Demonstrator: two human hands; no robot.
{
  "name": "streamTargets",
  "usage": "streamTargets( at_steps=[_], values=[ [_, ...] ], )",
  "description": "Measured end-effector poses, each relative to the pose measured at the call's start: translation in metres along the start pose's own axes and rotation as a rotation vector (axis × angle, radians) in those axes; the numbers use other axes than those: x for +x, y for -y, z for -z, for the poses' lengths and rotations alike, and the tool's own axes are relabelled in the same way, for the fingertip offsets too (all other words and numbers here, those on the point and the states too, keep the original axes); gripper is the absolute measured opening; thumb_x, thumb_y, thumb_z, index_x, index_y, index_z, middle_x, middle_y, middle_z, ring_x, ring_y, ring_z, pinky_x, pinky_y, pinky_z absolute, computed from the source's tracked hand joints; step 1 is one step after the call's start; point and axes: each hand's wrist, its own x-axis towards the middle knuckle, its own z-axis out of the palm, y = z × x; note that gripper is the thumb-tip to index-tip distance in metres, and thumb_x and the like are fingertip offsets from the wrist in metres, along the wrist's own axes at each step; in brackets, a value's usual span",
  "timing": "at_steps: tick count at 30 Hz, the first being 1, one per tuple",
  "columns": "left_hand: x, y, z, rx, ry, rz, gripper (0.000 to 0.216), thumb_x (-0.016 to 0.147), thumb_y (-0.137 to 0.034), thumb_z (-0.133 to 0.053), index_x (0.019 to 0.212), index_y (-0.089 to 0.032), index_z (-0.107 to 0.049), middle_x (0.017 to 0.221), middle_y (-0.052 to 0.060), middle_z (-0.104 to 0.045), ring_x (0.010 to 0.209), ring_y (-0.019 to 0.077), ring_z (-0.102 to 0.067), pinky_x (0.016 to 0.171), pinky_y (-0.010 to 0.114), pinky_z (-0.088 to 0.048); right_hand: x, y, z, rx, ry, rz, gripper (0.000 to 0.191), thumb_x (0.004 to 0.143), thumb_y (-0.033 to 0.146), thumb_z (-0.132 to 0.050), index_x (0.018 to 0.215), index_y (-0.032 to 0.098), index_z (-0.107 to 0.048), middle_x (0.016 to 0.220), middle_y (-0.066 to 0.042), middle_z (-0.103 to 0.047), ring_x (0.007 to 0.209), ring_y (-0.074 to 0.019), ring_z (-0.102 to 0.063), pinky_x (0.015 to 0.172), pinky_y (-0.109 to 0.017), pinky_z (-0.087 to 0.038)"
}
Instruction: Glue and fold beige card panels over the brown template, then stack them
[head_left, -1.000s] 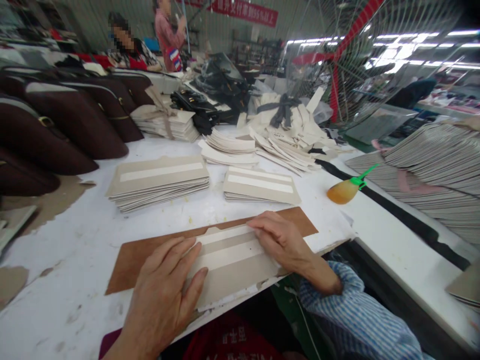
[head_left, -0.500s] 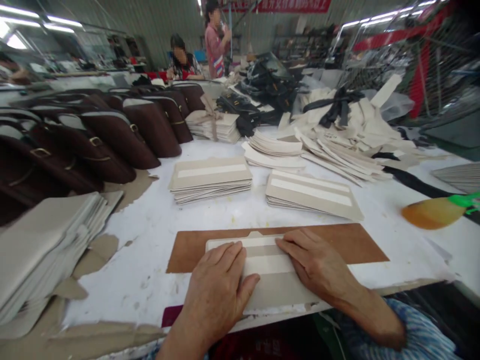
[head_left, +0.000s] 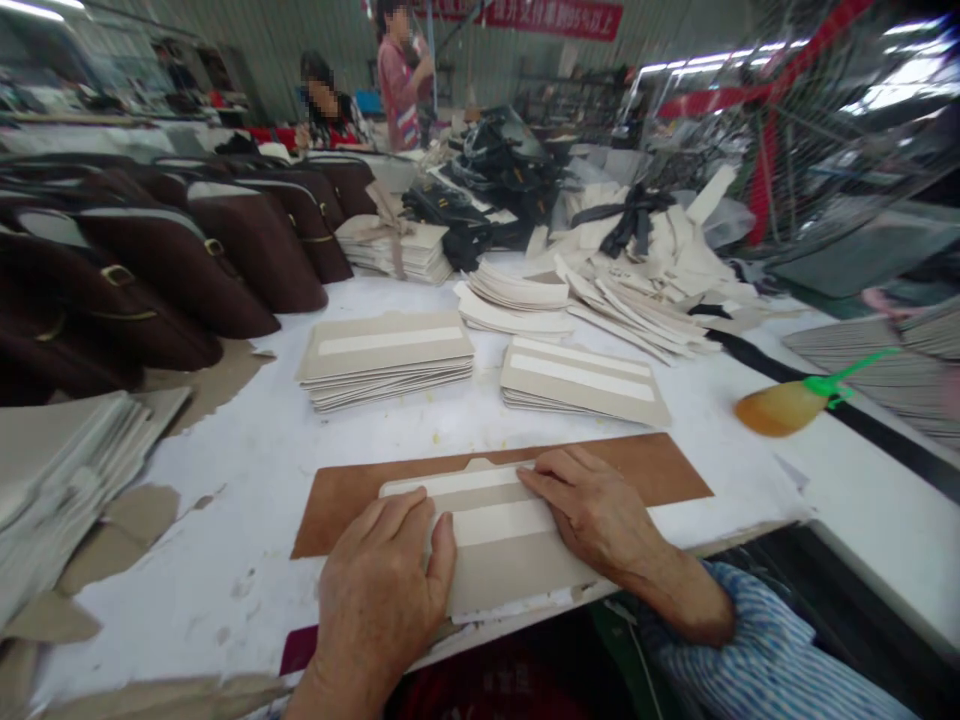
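A grey card panel [head_left: 504, 545] with two white strips lies at the near table edge, partly over a long brown board [head_left: 360, 495]. My left hand [head_left: 382, 590] lies flat on the panel's left part, fingers stretched out and together. My right hand [head_left: 592, 510] presses flat on the panel's right part, fingers extended toward the middle. Neither hand holds anything.
Two stacks of like panels [head_left: 386, 360] [head_left: 581, 380] sit behind the board. Dark brown bags [head_left: 225, 250] line the left. More card piles [head_left: 60, 470] lie at near left. An amber bottle with a green nozzle [head_left: 787, 405] lies to the right. Two people [head_left: 397, 70] work at the back.
The view swung left and then slightly back. My left hand has drawn its fingers in along the panel; my right hand stays pressed on the right part.
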Motion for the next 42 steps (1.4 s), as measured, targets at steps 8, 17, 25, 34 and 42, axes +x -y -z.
streamTargets(
  at_steps=[8,17,25,34,42],
  values=[
    [0.0,0.014,-0.002,0.036,-0.054,-0.093,0.018,0.099,-0.026,-0.055,0.093,-0.019,-0.07,0.095,0.005,-0.079,0.086,0.0224,-0.071,0.08,0.035,-0.055,-0.034,-0.033,0.011,0.072,-0.202,-0.194,0.043,0.085,0.0,-0.047,0.109,0.019,-0.077,0.107,-0.01,-0.075,0.099,-0.0256,-0.065,0.088,-0.047,-0.059],
    [-0.034,0.031,0.008,-0.056,-0.051,-0.019,0.018,0.1,-0.032,-0.055,0.109,-0.019,-0.063,0.111,0.011,-0.073,0.106,0.0288,-0.067,0.101,0.048,-0.049,-0.042,-0.003,0.009,0.171,-0.269,-0.262,0.045,0.1,0.011,-0.046,0.141,0.02,-0.06,0.123,-0.012,-0.074,0.113,-0.0272,-0.064,0.098,-0.052,-0.056],
    [-0.039,0.03,0.007,0.0,-0.043,0.133,0.02,0.1,-0.026,-0.048,0.107,-0.015,-0.062,0.11,0.015,-0.064,0.106,0.0325,-0.061,0.098,0.051,-0.049,-0.028,0.003,0.014,0.128,-0.276,-0.265,0.03,0.101,0.014,-0.05,0.127,0.015,-0.065,0.118,-0.015,-0.07,0.109,-0.0285,-0.061,0.093,-0.049,-0.057],
    [-0.035,0.001,0.005,0.118,0.145,-0.044,0.059,0.097,-0.051,-0.057,0.139,-0.009,-0.055,0.14,0.016,-0.061,0.126,0.0357,-0.053,0.103,0.051,-0.05,-0.008,0.008,0.005,0.002,-0.187,-0.039,0.023,0.104,0.018,-0.051,0.118,0.013,-0.069,0.109,-0.014,-0.069,0.102,-0.0291,-0.059,0.09,-0.051,-0.049],
    [-0.037,-0.005,0.005,0.189,0.184,-0.111,0.085,0.092,-0.073,-0.052,0.139,-0.003,-0.056,0.147,0.021,-0.06,0.138,0.0355,-0.054,0.105,0.049,-0.053,-0.015,0.002,-0.003,-0.033,-0.253,0.042,0.017,0.102,0.013,-0.056,0.113,0.012,-0.069,0.104,-0.013,-0.073,0.102,-0.0275,-0.062,0.088,-0.046,-0.046]
  ],
)
